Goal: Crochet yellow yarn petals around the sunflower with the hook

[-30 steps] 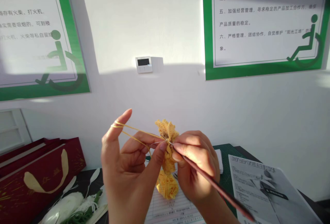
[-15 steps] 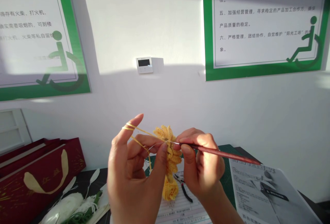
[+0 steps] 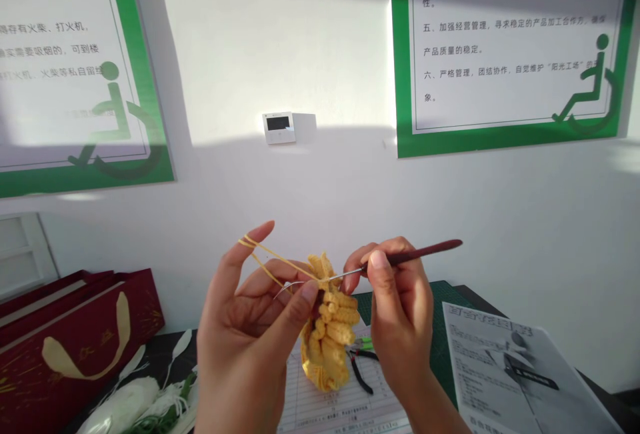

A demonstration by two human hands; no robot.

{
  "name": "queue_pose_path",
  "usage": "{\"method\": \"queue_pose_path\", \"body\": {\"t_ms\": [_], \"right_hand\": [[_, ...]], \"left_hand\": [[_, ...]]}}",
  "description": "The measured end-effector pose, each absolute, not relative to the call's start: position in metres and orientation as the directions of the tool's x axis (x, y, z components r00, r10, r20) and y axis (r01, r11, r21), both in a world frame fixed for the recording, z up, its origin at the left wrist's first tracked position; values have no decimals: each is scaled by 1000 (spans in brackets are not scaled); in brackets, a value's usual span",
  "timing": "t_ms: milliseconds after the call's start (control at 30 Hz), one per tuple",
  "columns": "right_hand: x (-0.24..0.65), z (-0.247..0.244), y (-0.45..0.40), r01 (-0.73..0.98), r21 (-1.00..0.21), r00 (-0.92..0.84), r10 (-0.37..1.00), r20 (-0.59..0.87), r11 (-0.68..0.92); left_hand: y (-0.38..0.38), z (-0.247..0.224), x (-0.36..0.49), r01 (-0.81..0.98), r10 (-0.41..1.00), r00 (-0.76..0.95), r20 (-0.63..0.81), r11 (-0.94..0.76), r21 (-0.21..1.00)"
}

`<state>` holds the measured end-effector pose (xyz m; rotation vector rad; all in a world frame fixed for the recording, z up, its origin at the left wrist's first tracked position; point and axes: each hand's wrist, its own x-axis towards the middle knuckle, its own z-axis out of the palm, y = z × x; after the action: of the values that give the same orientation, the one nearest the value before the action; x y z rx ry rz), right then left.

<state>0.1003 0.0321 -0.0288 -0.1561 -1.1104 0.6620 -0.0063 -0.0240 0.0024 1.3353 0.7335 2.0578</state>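
Head view: from my station I see the left hand pinching the yellow knitting near its top, yarn looped over one finger. Right hand pinches the hook, long axis sloping up rightward, tip meeting the knitting, left of that hand. Left hand is nearer.

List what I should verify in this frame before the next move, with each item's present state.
1. Left hand pinching the yellow crocheted piece: ok.
2. Yarn looped over that hand's raised finger: ok.
3. Right hand gripping the crochet hook by its dark red handle: ok.
4. Hook tip caught on the yarn: cannot tell, too small at the stitches.
5. Black-handled pliers out of both hands: ok, lying on the printed sheet.
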Motion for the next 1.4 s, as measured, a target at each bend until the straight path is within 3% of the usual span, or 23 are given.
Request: {"method": "queue_pose_path", "body": {"t_ms": [133, 233, 333, 433, 533, 633, 700, 767, 833, 933, 1000, 1333, 1400], "right_hand": [[98, -24, 35, -713, -494, 61, 746, 663, 497], [96, -22, 38, -823, -464, -89, 731, 676, 328], [91, -24, 39, -862, -408, -116, 666, 737, 301], [85, -27, 41, -850, -357, -55, 608, 792, 388], [87, -32, 40, -709, -281, 140, 520, 843, 647], [102, -37, 37, -191, -174, 284, 224, 932, 966], [112, -39, 36, 81, -105, 234, 83, 969, 991], [116, -40, 39, 116, -40, 303, 3, 953, 992], [113, -38, 44, 9, 46, 381, -46, 923, 999], [103, -35, 50, -280, -11, 374, 120, 920, 960], [100, -32, 49, -381, -59, 354, 204, 913, 923], [111, -34, 37, -570, -172, 222, 352, 909, 803], [110, -34, 35, -604, -217, 194, 406, 893, 766]], "left_hand": [[-22, 4, -7, -195, 726, -310, 614, -680, 707], [-24, 4, -5, -196, 739, -308, 599, -666, 720], [-27, 4, -2, -179, 728, -331, 600, -673, 718], [-30, 3, 2, -169, 715, -351, 604, -683, 710], [-32, 3, 7, -155, 704, -381, 599, -688, 709], [-32, 2, 10, -232, 745, -362, 560, -654, 720], [-32, 3, 10, -366, 834, -272, 479, -551, 750], [-31, 4, 9, -483, 915, -132, 381, -395, 781], [-29, 5, 6, -539, 941, -22, 336, -295, 789], [-27, 5, 0, -573, 931, 22, 364, -287, 768], [-26, 5, -4, -589, 915, 41, 401, -302, 750], [-32, 5, -4, -605, 891, 25, 454, -348, 716], [-33, 6, -2, -624, 885, -41, 463, -384, 680]]}}
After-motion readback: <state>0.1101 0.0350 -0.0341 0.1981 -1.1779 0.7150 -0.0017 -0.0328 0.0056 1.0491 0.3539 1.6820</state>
